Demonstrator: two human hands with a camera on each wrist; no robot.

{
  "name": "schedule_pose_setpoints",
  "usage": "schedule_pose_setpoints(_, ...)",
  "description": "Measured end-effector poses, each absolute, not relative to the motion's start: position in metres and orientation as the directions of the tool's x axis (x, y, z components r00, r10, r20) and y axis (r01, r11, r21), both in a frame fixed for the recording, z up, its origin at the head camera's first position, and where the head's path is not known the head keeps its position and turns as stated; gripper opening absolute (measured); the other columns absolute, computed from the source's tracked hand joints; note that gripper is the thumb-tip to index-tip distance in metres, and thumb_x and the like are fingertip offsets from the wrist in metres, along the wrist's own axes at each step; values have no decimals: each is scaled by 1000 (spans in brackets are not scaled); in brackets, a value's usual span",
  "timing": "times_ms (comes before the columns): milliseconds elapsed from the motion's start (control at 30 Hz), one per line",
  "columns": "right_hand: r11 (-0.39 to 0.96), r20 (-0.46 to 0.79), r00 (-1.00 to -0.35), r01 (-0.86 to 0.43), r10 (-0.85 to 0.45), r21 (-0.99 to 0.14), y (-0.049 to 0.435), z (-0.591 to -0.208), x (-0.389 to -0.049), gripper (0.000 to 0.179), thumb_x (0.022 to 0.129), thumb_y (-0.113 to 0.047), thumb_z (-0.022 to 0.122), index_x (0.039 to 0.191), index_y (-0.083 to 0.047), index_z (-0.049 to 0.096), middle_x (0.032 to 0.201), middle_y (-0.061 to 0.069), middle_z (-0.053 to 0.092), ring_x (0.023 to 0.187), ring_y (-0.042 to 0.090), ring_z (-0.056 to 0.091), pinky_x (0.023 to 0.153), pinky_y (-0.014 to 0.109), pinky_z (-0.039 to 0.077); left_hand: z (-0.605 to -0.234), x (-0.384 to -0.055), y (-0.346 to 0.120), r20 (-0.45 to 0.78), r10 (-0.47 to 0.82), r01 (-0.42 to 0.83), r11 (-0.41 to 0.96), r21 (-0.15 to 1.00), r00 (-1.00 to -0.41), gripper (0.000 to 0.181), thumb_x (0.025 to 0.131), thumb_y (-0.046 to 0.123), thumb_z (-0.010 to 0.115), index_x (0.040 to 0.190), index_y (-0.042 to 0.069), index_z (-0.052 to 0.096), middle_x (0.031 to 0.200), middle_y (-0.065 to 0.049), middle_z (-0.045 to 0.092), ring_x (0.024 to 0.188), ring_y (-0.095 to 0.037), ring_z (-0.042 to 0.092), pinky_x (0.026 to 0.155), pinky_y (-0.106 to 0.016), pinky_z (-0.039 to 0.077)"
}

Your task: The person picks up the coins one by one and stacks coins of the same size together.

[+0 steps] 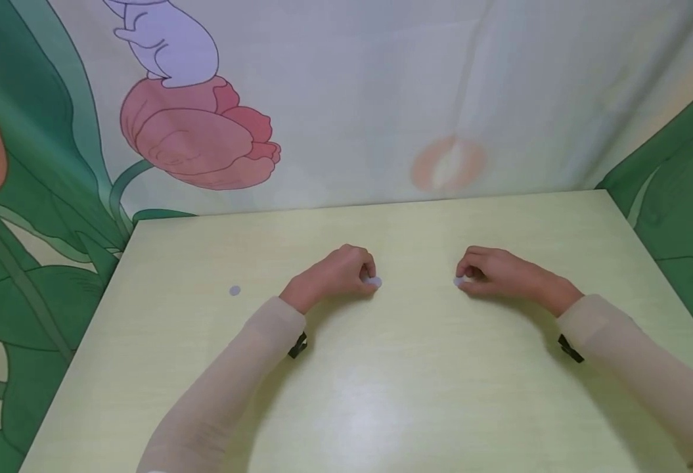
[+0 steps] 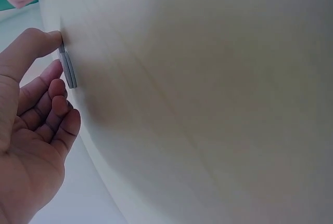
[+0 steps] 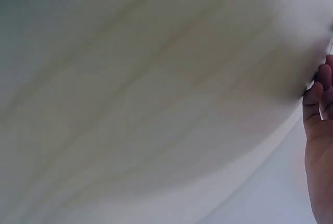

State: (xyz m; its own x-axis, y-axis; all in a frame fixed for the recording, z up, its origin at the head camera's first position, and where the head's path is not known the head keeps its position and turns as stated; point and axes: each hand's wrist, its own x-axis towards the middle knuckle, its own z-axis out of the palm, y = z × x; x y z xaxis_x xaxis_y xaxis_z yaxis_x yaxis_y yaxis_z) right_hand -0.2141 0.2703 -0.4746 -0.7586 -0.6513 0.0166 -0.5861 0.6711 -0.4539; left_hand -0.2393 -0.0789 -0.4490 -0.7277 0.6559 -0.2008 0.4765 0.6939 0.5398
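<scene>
My left hand (image 1: 341, 270) is near the middle of the table, thumb and fingertips pinching a small round pale-grey disc (image 1: 376, 281) at the tabletop. Seen edge-on in the left wrist view, the grey piece (image 2: 67, 69) shows thin layers, like flat discs lying together. To the right, my right hand (image 1: 495, 272) pinches another small pale disc (image 1: 458, 281), mostly covered by its fingers. The right wrist view catches only part of the right hand (image 3: 321, 130) at its edge; no disc can be made out there. A third grey disc (image 1: 235, 290) lies flat, left of my left hand.
Under both hands spreads a pale wood-look table (image 1: 381, 381). A curtain (image 1: 346, 98) printed with flowers and leaves hangs behind its back edge and around the sides. Dark straps (image 1: 297, 345) show beneath the sleeves at the wrists.
</scene>
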Motion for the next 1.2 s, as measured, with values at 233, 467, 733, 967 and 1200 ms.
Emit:
schedule_pose_setpoints(233, 681, 43, -751, -620, -659, -388, 263, -472, -213, 12, 93, -25, 72, 97, -17, 63, 92, -10, 53, 83, 7, 51, 76, 27, 48, -451, -239, -79, -186, 653, 477, 691, 543, -734, 18, 92, 23, 76, 97, 6, 72, 92, -3, 64, 84, -18, 57, 77, -28, 49)
schedule_pose_setpoints(467, 676, 49, -757, -610, -652, -413, 262, -471, -212, 13, 93, -22, 72, 98, -15, 61, 94, -8, 54, 84, 8, 51, 77, 28, 47, -453, -240, -78, -187, 664, 487, 684, 543, -724, 20, 92, 24, 76, 99, 6, 71, 94, -3, 65, 86, -18, 57, 79, -27, 50)
schedule_pose_setpoints(733, 619, 104, -733, -633, -672, -465, 262, -475, -209, 8, 95, -14, 69, 101, -18, 64, 92, -11, 60, 82, 5, 56, 75, 23, 51, -453, -239, -78, -187, 657, 486, 692, 534, -730, 21, 92, 24, 76, 100, 6, 71, 94, -3, 64, 85, -18, 57, 79, -28, 50)
schedule_pose_setpoints(967, 605, 112, -754, -597, -647, -527, 268, -473, -208, 23, 94, -13, 74, 117, -19, 73, 105, -11, 71, 87, 4, 63, 79, 25, 54, -451, -238, -78, -193, 650, 474, 696, 540, -735, 21, 92, 24, 76, 100, 5, 71, 94, -4, 64, 85, -19, 57, 78, -28, 50)
schedule_pose_setpoints(1200, 590, 95, -765, -563, -637, -578, 270, -471, -210, 27, 87, -11, 81, 114, -13, 76, 100, -8, 73, 86, 6, 66, 79, 25, 56, -453, -239, -78, -192, 645, 467, 698, 543, -740, 21, 92, 23, 76, 100, 5, 70, 94, -3, 64, 84, -18, 56, 77, -28, 50)
